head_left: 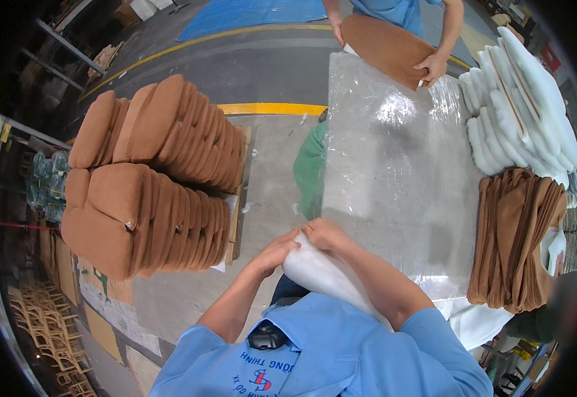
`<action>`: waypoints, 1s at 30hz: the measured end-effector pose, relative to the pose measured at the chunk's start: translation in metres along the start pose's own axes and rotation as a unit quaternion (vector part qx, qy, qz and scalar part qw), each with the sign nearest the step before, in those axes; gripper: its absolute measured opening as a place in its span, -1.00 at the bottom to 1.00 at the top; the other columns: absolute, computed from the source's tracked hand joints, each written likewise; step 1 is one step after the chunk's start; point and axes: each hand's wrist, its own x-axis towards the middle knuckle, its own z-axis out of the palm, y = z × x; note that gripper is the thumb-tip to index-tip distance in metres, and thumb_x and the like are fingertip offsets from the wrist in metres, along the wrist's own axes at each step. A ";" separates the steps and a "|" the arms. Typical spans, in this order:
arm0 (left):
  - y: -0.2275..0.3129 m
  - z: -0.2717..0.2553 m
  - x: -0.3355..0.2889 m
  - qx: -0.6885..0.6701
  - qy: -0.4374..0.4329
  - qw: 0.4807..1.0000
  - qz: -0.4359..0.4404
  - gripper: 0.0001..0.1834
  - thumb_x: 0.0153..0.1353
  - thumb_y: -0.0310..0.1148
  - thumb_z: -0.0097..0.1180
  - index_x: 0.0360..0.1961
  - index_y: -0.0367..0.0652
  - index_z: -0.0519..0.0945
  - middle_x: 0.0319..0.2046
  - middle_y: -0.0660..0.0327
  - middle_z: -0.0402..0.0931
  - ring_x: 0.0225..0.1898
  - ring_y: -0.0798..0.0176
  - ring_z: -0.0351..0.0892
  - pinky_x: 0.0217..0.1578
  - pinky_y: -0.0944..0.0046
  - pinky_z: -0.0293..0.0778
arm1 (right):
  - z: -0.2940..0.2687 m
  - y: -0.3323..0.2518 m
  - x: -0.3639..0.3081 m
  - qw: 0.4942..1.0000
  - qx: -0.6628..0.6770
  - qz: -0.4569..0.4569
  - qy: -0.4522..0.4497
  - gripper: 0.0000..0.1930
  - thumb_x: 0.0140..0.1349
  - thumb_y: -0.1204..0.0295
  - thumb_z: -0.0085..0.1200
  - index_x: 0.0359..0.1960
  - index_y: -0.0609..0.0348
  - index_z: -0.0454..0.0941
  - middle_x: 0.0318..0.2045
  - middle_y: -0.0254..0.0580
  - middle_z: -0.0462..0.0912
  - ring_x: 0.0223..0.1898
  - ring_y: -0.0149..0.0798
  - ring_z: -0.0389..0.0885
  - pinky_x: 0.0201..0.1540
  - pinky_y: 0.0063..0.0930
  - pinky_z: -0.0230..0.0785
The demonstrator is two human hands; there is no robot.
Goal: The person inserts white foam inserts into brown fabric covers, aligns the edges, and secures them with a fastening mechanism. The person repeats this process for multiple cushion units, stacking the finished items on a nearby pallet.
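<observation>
In front of my body I hold a white, fluffy cushion pad (pixel 315 266), partly hidden behind my right forearm. My left hand (pixel 279 253) pinches its upper end from the left. My right hand (pixel 326 235) grips the same end from the right, and the two hands nearly touch. Both are beside the near left corner of a table (pixel 394 192) covered in clear plastic. Across that table, a co-worker in blue holds a brown cushion (pixel 387 49) at both ends.
Tall stacks of brown cushions (pixel 189 132) stand on a pallet at left. Folded brown covers (pixel 517 238) and piled white pads (pixel 520 112) line the table's right side. A green bag (pixel 311 169) hangs or stands by its left edge. Wooden frames (pixel 47 331) lie at lower left.
</observation>
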 end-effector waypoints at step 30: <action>0.015 -0.004 0.000 0.030 -0.023 0.999 -0.032 0.14 0.25 -0.33 0.04 0.67 -0.08 -0.43 0.68 0.04 -0.14 0.65 0.04 -0.09 0.56 0.15 -0.11 | 0.003 0.040 -0.022 0.991 0.053 -0.035 0.115 -0.82 0.33 0.37 0.10 -0.18 0.19 0.68 -0.16 0.22 0.72 -0.07 0.29 0.68 -0.01 0.11 0.48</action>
